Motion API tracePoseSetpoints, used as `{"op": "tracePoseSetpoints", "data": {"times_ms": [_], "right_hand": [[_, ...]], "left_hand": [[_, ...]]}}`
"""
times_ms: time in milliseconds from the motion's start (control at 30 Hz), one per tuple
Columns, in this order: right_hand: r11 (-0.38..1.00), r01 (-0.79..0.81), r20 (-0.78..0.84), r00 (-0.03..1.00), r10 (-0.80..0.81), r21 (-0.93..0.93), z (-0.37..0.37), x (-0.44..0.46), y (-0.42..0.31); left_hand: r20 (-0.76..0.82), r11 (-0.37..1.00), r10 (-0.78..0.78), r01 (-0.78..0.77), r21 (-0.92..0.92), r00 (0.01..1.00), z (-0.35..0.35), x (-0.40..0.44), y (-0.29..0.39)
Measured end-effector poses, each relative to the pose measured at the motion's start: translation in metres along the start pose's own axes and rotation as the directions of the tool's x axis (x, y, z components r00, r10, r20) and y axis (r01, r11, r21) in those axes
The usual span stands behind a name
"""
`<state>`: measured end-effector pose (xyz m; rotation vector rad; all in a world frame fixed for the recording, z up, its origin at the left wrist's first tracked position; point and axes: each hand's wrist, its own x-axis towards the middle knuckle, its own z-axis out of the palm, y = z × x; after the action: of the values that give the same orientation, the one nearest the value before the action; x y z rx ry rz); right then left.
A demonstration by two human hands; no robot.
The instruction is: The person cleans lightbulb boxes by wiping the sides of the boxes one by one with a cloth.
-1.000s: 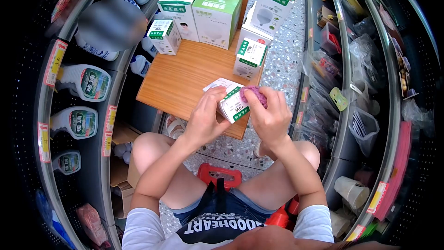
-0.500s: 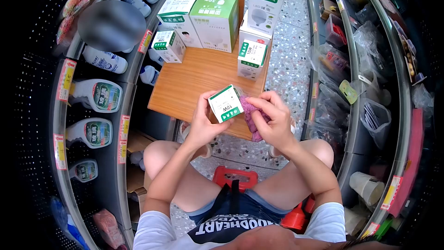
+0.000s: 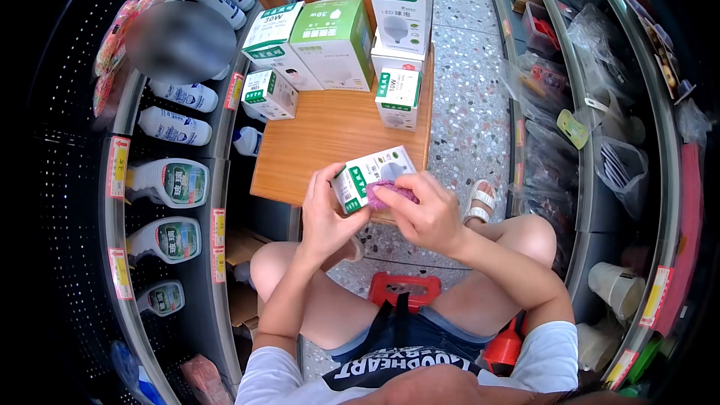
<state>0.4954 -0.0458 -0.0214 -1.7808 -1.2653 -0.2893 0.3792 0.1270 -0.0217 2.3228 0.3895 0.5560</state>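
Box (image 3: 390,165): white-and-green, tilted, held over the near part of the wooden chair (image 3: 337,131).
Left hand (image 3: 328,210): we see fingers closed around one end of the box.
Right hand (image 3: 427,214): fingers pinching a purple cloth (image 3: 386,195), which we find against the box's printed side.
Cartons (image 3: 332,45): we note several standing on the chair's far half.

white-and-green bulb box (image 3: 374,169), tilted in the left hand (image 3: 328,216); crumpled purple cloth (image 3: 391,193) touching its printed side.
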Motion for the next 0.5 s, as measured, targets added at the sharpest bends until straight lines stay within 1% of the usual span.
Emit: {"op": "tracePoseSetpoints", "data": {"times_ms": [33,133,167,267,333,500], "right_hand": [[1.000,0.013,-0.003,1.000,-0.013,-0.009,0.001,-0.001,0.000],[0.991,0.075,0.059,0.996,-0.069,-0.112,0.002,-0.004,-0.001],[0.991,0.069,0.077,0.995,-0.060,-0.114,0.003,-0.006,-0.002],[0.989,0.064,0.130,0.990,-0.047,-0.130,0.006,-0.010,-0.002],[0.985,0.075,0.154,0.987,-0.051,-0.154,0.006,-0.011,-0.001],[0.978,0.024,0.144,0.990,0.006,-0.208,0.002,-0.010,0.010]], "left_hand": [[-0.005,0.999,-0.039,0.039,0.000,0.999,0.005,-0.003,-0.001],[0.066,0.976,-0.175,0.182,-0.120,0.982,0.013,-0.007,0.002],[0.089,0.984,-0.157,0.163,-0.066,0.984,0.013,-0.008,0.003],[0.070,0.972,-0.211,0.217,-0.089,0.975,0.018,-0.007,0.006],[0.080,0.973,-0.214,0.219,-0.065,0.974,0.020,-0.009,0.002],[0.100,0.984,-0.172,0.175,-0.023,0.980,0.021,-0.007,0.000]]}}
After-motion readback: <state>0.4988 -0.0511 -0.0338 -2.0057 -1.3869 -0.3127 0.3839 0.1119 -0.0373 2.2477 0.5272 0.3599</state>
